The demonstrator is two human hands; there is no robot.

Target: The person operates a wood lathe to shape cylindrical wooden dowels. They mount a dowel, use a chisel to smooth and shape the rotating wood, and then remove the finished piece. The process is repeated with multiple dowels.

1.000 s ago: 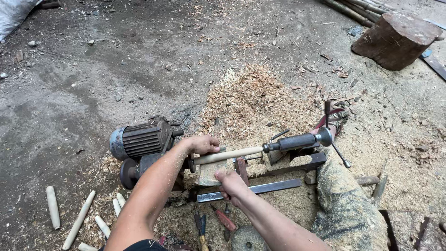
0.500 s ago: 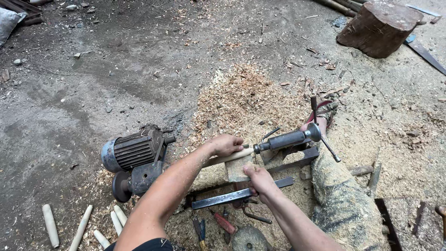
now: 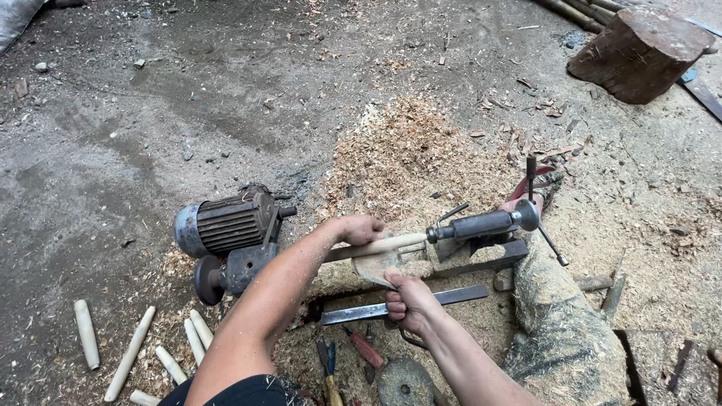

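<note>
Since a moment ago your right hand (image 3: 410, 301) has dropped nearer the flat steel bar (image 3: 402, 307), fist closed, while your left hand (image 3: 361, 228) grips the pale wooden rod (image 3: 376, 246) right of the motor (image 3: 222, 223); spinning could snag fingers.

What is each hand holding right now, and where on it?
Left hand grips the pale wooden rod on the lathe near its left end. Right hand seems to grip a tool's handle; unclear.

The dirt floor (image 3: 150, 113) carries a small lathe with its grey motor (image 3: 222, 223) at centre. A sawdust heap (image 3: 406, 154) spreads toward twelve o'clock, turned wooden pegs (image 3: 131, 352) lie at eight o'clock, and a wood block (image 3: 639, 53) sits at two o'clock.
</note>
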